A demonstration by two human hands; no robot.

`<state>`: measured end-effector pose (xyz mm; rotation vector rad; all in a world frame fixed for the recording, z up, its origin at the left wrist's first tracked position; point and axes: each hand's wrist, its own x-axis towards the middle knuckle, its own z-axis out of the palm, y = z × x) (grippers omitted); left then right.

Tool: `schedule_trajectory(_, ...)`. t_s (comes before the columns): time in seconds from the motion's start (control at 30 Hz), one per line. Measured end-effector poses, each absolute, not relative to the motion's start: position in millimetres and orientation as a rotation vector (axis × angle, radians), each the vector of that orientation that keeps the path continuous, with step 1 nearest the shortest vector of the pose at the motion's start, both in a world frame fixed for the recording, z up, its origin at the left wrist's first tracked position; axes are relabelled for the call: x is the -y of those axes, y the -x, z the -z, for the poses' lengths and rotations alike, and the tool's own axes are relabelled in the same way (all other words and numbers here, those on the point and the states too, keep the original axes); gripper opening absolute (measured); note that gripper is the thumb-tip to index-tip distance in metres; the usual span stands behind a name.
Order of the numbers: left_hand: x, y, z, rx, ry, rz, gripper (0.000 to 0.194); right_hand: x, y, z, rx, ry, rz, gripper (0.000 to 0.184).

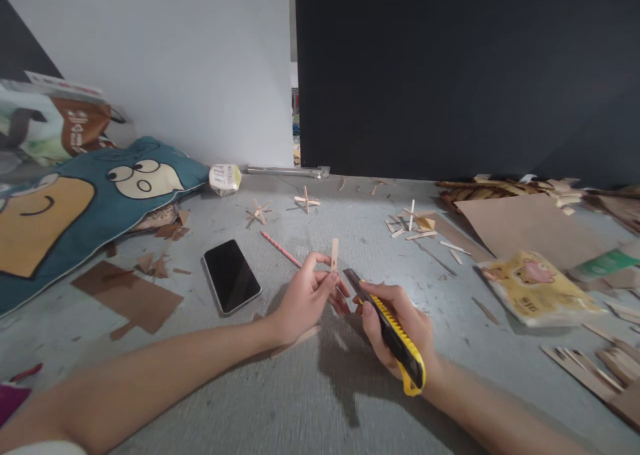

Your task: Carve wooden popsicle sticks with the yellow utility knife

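Between thumb and fingers, my left hand (pixel 306 298) pinches a short flat wooden stick (pixel 335 250) that points upward. My right hand (pixel 400 325) is wrapped round a yellow and black utility knife (pixel 393 328), its blade angled up to the left, close to the stick but apart from it. A red and white striped straw (pixel 279 247) lies just beyond my left hand. Part of another flat wooden piece (pixel 300 340) shows under my left wrist. Farther back, two small crossed-stick pieces stand on the table, one of them a wooden cross (pixel 307 202).
A phone (pixel 231 275) lies left of my hands, near brown cardboard (pixel 130 295) and a blue cushion (pixel 150 175). On the right are a yellow tissue pack (pixel 540 288), a cardboard sheet (pixel 530 225) and several wooden sticks (pixel 580 372). Dark and white panels rise behind.
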<state>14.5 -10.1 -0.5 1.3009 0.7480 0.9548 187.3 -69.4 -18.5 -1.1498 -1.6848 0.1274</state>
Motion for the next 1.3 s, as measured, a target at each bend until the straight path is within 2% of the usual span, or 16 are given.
schedule_trajectory(0.6, 3.0, -12.7, 2.4, -0.669, -1.241, -0.888, 0.041, 66.9, -189.8, 21.7, 1.648, 1.143, -0.180, 0.018)
schedule_trajectory(0.8, -2.9, -7.3, -5.8, -0.578, -0.913, -0.740, 0.022, 65.7, -193.7, 20.6, 1.635, 1.082, -0.322, 0.020)
schedule_trajectory(1.03, -3.9, -5.8, -8.8, -0.593, -0.910, -0.613, 0.039, 62.0, -197.8, 15.8, 1.626, 1.049, -0.378, 0.024)
schedule_trajectory(1.3, -5.2, -11.7, 5.8, -0.595, -1.023, -0.673, 0.037, 61.0, -198.4, 12.6, 1.651, 1.036, -0.352, 0.020)
